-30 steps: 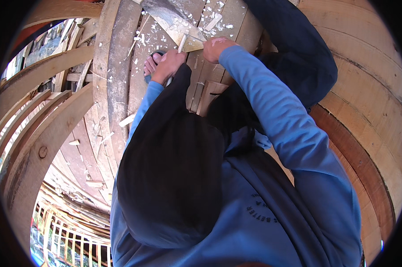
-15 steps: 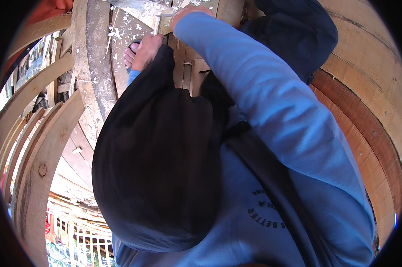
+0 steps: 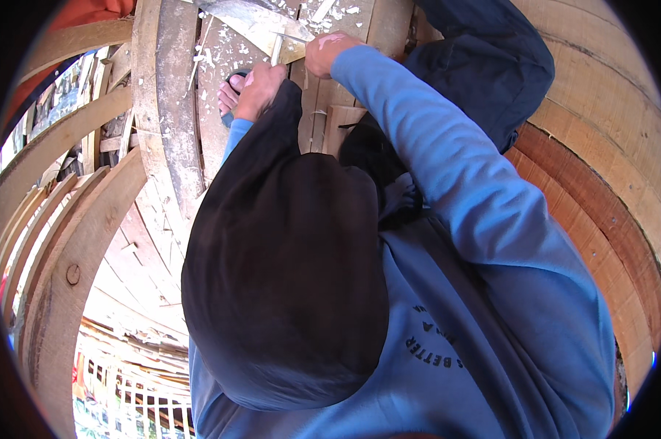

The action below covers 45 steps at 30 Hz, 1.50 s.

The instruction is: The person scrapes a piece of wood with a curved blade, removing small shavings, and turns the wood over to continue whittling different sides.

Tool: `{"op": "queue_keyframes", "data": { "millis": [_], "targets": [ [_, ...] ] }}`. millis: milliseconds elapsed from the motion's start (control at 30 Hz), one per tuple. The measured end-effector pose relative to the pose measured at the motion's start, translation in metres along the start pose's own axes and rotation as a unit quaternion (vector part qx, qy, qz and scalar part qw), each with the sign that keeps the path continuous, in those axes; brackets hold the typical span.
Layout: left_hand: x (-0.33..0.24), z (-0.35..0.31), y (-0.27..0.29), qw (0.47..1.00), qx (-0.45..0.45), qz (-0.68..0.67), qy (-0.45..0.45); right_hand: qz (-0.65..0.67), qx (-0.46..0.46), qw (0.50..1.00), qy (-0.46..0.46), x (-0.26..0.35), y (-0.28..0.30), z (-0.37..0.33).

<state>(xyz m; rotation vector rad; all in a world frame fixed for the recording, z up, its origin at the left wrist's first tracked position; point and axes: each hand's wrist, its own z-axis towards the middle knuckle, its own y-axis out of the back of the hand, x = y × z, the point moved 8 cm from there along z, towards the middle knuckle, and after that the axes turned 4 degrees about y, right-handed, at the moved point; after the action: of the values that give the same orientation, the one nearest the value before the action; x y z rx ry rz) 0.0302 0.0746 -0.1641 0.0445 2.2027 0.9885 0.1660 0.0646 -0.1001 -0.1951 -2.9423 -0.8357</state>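
Note:
At the top of the view my left hand (image 3: 259, 89) is closed around a thin pale wooden stick (image 3: 276, 50), whose end stands up past the fingers. Just to its right my right hand (image 3: 327, 54) grips a knife by a handle hidden in the fist. The narrow knife blade (image 3: 294, 37) points left, close to the stick's upper end; whether they touch I cannot tell. Beyond both hands lies a pale, flat pointed piece (image 3: 251, 23) strewn with wood shavings (image 3: 228, 45).
My sandalled foot (image 3: 232, 94) rests on planks beside the left hand. A dark trouser leg (image 3: 484, 73) is at the upper right. Curved timber ribs (image 3: 74, 241) rise on the left, and a planked wooden wall (image 3: 601, 95) on the right. Black cloth (image 3: 286, 285) covers much of the middle.
My right hand has drawn the knife nearer to me and a little rightward. My left hand keeps its hold on the stick. The whole view has shifted slightly.

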Motion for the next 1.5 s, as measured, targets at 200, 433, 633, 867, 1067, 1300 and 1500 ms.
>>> {"op": "queue_keyframes", "data": {
  "millis": [200,433,633,867,1067,1300,1500],
  "targets": [
    [-0.012,-0.015,0.022,0.991,-0.118,-0.068,0.010,-0.037,-0.010,0.999,-0.025,0.010,0.015,-0.004],
    [-0.003,-0.017,0.019,0.991,-0.105,-0.079,0.023,0.109,-0.102,0.986,-0.071,0.004,0.020,-0.015],
    [-0.009,-0.014,0.022,0.989,-0.097,-0.106,0.014,0.268,-0.132,0.937,-0.182,-0.014,0.011,-0.003],
    [-0.016,-0.018,0.038,0.980,-0.087,-0.174,0.034,0.310,-0.119,0.942,-0.050,-0.034,-0.010,0.007],
    [-0.010,-0.045,0.044,0.894,0.003,-0.403,0.195,0.454,-0.095,0.886,-0.023,-0.051,-0.013,-0.010],
    [-0.029,-0.087,0.093,0.757,0.062,-0.636,0.135,0.343,-0.058,0.937,-0.021,-0.053,-0.019,-0.027],
    [-0.031,-0.087,0.110,0.638,0.126,-0.758,0.047,0.382,-0.122,0.916,-0.031,-0.077,-0.030,-0.028]
  ]
}}
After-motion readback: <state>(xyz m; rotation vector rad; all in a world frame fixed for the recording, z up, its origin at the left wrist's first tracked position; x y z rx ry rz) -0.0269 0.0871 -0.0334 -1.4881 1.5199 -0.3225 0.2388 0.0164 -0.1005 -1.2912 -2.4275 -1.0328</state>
